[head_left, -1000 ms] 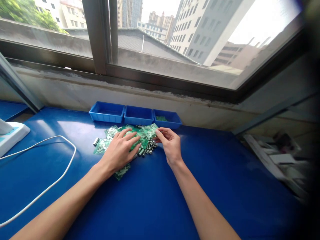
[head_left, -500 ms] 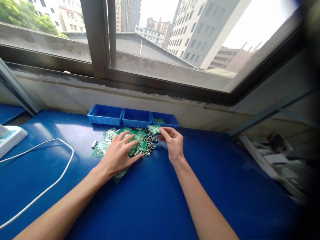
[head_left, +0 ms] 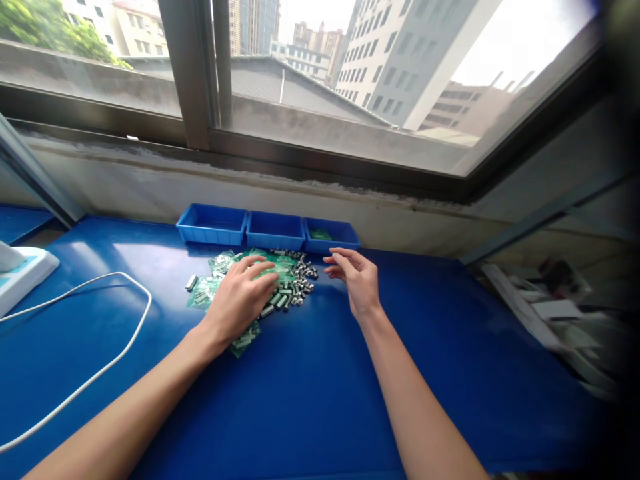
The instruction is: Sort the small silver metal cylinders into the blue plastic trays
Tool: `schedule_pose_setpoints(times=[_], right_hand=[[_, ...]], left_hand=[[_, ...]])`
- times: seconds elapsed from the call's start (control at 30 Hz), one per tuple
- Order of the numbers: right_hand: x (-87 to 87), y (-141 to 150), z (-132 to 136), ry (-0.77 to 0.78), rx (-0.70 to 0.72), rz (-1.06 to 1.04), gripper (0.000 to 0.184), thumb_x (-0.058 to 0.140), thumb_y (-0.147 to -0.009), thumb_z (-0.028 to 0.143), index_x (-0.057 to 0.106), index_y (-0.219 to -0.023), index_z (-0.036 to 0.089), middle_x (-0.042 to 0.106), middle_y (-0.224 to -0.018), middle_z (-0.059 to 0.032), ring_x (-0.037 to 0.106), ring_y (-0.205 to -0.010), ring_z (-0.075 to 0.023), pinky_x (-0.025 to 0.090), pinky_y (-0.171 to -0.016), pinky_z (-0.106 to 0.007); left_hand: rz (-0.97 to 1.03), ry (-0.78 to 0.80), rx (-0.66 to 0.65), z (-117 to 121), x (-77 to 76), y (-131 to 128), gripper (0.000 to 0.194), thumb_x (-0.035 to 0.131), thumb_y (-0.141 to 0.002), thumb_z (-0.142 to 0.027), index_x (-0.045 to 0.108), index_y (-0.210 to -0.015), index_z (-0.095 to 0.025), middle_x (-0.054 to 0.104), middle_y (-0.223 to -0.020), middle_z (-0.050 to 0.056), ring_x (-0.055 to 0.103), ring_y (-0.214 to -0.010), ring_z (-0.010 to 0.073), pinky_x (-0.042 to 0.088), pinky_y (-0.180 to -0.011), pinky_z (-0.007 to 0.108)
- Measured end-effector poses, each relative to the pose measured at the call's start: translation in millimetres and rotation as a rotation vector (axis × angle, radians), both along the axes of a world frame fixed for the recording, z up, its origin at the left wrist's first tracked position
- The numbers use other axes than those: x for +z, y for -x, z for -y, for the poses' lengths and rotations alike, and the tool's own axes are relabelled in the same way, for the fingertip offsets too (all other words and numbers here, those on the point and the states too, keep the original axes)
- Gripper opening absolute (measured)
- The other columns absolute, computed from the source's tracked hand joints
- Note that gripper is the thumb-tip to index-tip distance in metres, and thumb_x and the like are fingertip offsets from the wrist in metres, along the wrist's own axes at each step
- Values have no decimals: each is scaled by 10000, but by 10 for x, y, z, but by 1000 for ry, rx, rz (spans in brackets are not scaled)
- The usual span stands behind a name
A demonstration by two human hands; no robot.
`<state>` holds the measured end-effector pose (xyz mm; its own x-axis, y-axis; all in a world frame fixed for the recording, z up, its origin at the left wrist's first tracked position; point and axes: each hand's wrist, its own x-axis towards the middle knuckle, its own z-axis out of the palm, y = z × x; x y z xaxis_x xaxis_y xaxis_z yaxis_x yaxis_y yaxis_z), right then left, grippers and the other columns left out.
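Note:
My left hand (head_left: 243, 290) rests over a pile of small clear-green plastic bags (head_left: 203, 291) and loose metal parts, its fingers stretched out and slightly bent. What lies beneath the palm is hidden. Short metal cylinders (head_left: 274, 303) spill out by the fingertips, and small shiny metal fittings (head_left: 303, 287) form the right side of the pile. My right hand (head_left: 357, 280) hovers to the right of these fittings, just in front of the right blue bin (head_left: 345, 247). Its fingers are apart with nothing visible between them. Green packets (head_left: 320, 235) lie inside that bin.
A middle blue bin (head_left: 275, 240) and a left blue bin (head_left: 210, 237) stand in the same row, against the wall under the window. On the left, a white cable (head_left: 145, 313) curves over the blue table near a white power strip (head_left: 27, 273). Papers (head_left: 555, 313) sit at far right.
The green bag that my right hand pinched is gone from its fingers, which have parted. That hand has shifted slightly right. My left hand's fingers have drawn closer together over the pile.

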<state>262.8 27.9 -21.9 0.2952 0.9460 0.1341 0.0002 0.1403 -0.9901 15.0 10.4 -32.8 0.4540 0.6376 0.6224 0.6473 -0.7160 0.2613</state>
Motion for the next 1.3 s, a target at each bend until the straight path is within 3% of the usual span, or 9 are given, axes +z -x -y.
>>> schedule_pose_setpoints(times=[0.2, 0.33, 0.43, 0.53, 0.83, 1.03, 1.1, 1.2, 1.3], right_hand=[[47, 294, 116, -83, 218, 114, 315, 691, -834, 430, 704, -1041, 193, 743, -895, -44, 653, -681, -139, 497, -611, -256], [75, 449, 207, -51, 393, 124, 352, 709, -832, 428, 681, -1115, 222, 669, -712, 23, 569, -557, -115, 450, -534, -244], [61, 501, 237, -19, 484, 77, 270, 732, -822, 409, 699, -994, 203, 585, -570, 55, 481, -452, -93, 395, -464, -233], [58, 523, 239, -10, 488, 55, 236, 736, -823, 417, 692, -835, 185, 543, -500, 60, 433, -398, -80, 343, -425, -228], [70, 536, 231, -3, 439, 53, 298, 783, -766, 464, 700, -823, 183, 600, -541, 32, 503, -434, -106, 407, -452, -246], [81, 552, 235, -11, 398, -56, 610, 821, -728, 389, 569, -1272, 277, 660, -623, 65, 596, -501, -125, 477, -513, -243], [79, 537, 232, -29, 398, -60, 527, 801, -749, 359, 609, -1233, 280, 686, -683, 51, 633, -556, -132, 494, -543, -245], [61, 502, 222, -41, 425, -32, 194, 735, -800, 330, 748, -958, 220, 724, -794, -6, 669, -650, -147, 517, -601, -263], [44, 468, 217, -29, 461, -17, 147, 693, -819, 303, 781, -891, 209, 745, -853, -31, 676, -705, -158, 522, -664, -284]], left_hand=[[319, 99, -11, 61, 80, -56, 176, 592, -948, -253, 736, -1022, -185, 750, -991, 89, 689, -854, 200, 553, -794, 347], [601, 390, -23, 95, 164, -95, 198, 654, -904, -349, 751, -958, -184, 767, -925, 68, 706, -782, 188, 571, -738, 312], [737, 635, -61, 106, 232, -96, 265, 686, -867, -418, 734, -858, -157, 741, -731, 42, 671, -623, 159, 537, -575, 257], [764, 733, -63, 112, 281, -83, 316, 712, -838, -433, 676, -710, -146, 685, -599, 19, 617, -528, 131, 485, -512, 229], [736, 726, -51, 102, 236, -80, 361, 686, -855, -461, 627, -661, -163, 688, -604, 22, 597, -518, 126, 463, -509, 233], [658, 650, 29, 112, 211, -92, 434, 614, -900, -495, 560, -612, -174, 636, -538, -1, 550, -470, 112, 410, -477, 227], [649, 646, 55, 106, 213, -85, 442, 602, -909, -489, 552, -602, -175, 628, -529, -4, 550, -467, 111, 409, -485, 229], [636, 650, 70, 90, 205, -60, 433, 597, -914, -471, 564, -602, -173, 633, -535, -4, 566, -481, 116, 422, -506, 231], [605, 621, 83, 81, 187, -41, 423, 598, -914, -459, 569, -602, -175, 640, -547, -6, 562, -481, 116, 414, -504, 233]])
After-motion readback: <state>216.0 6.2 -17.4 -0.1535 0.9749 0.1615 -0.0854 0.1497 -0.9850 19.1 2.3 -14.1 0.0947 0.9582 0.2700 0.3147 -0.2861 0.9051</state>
